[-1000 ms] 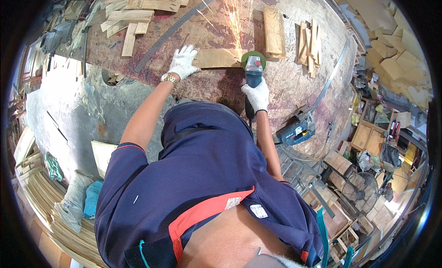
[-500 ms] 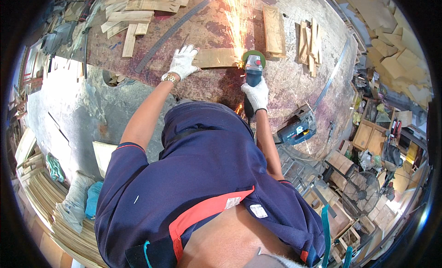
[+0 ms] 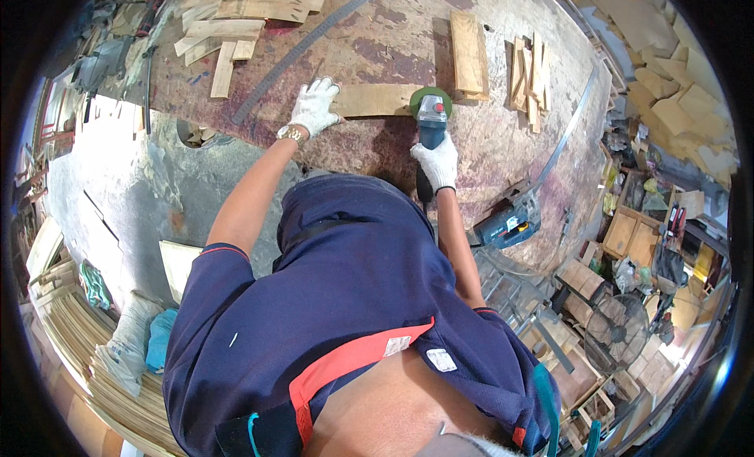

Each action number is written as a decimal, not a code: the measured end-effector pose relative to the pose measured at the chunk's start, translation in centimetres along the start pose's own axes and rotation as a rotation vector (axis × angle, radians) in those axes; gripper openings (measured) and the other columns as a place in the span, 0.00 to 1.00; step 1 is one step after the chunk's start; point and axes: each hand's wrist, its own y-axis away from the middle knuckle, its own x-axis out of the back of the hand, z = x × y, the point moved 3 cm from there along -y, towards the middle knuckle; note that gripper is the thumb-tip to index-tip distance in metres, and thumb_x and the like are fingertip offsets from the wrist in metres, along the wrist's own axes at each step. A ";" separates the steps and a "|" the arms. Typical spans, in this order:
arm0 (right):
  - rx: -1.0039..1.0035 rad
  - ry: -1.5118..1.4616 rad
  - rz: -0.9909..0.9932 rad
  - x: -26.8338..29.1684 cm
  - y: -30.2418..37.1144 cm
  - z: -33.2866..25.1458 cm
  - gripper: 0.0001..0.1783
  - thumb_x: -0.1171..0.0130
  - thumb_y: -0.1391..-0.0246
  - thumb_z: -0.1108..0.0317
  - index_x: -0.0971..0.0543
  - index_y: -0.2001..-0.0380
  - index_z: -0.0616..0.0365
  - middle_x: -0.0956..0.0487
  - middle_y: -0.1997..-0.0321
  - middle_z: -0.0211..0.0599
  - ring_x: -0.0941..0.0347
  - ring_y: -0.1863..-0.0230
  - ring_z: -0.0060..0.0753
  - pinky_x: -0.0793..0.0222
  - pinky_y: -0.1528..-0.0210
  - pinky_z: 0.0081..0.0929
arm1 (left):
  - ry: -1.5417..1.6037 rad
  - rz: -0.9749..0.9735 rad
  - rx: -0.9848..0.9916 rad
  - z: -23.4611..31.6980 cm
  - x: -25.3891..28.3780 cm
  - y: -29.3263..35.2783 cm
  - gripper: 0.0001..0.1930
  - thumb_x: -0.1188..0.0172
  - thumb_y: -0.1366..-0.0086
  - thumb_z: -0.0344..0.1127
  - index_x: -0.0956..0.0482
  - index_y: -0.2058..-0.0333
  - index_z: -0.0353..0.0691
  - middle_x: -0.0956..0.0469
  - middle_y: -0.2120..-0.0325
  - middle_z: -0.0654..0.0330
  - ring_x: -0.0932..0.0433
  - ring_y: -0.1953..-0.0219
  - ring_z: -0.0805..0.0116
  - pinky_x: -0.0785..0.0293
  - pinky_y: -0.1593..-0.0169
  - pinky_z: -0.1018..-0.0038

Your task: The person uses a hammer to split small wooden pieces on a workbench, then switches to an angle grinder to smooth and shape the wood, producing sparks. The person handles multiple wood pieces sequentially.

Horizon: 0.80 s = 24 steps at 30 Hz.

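Observation:
A thin wooden strip lies crosswise on the worn table in front of me. At its left end rests my left hand, in a white glove, fingers spread and flat; how firmly it presses cannot be seen. My right hand, gloved too, is wrapped round the body of an angle grinder. The grinder's green disc is at the strip's right end and covers that edge; whether they touch, I cannot tell. No sparks show.
Loose wooden strips lie at the far left, beside a long metal ruler. Right of the grinder are a wooden block and stacked sticks. A blue power tool lies nearer, and a fan stands lower right.
The bright stream of sparks at the disc has stopped. Both hands and the angle grinder stay almost where they were.

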 end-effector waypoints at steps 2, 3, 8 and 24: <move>0.016 0.064 0.064 -0.8 0.1 -0.2 0.31 0.28 0.63 0.60 0.21 0.52 0.57 0.14 0.56 0.45 0.16 0.55 0.45 0.23 0.48 0.37 | -0.006 -0.025 0.010 0.3 0.4 0.0 0.41 0.25 0.51 0.53 0.25 0.40 0.43 0.29 0.43 0.54 0.33 0.36 0.53 0.38 0.34 0.55; 0.024 0.096 0.096 -1.0 0.1 -0.3 0.31 0.28 0.63 0.60 0.21 0.52 0.57 0.14 0.56 0.46 0.16 0.54 0.46 0.23 0.48 0.38 | -0.007 -0.054 0.019 0.3 0.6 -0.1 0.41 0.25 0.51 0.54 0.26 0.39 0.44 0.29 0.41 0.54 0.33 0.35 0.54 0.39 0.33 0.54; -0.019 0.050 0.154 -0.1 -0.4 -0.3 0.31 0.27 0.64 0.59 0.21 0.53 0.57 0.14 0.57 0.48 0.16 0.55 0.48 0.23 0.49 0.39 | 0.017 -0.050 0.031 0.5 1.1 0.5 0.40 0.24 0.52 0.54 0.25 0.41 0.44 0.28 0.42 0.55 0.33 0.36 0.54 0.39 0.34 0.53; -0.020 -0.037 0.192 3.4 3.9 -1.3 0.28 0.30 0.63 0.67 0.20 0.53 0.58 0.16 0.63 0.36 0.20 0.63 0.32 0.24 0.55 0.31 | 0.166 0.165 0.025 2.3 0.6 2.1 0.55 0.22 0.56 0.58 0.35 0.30 0.48 0.25 0.48 0.59 0.29 0.40 0.58 0.38 0.35 0.51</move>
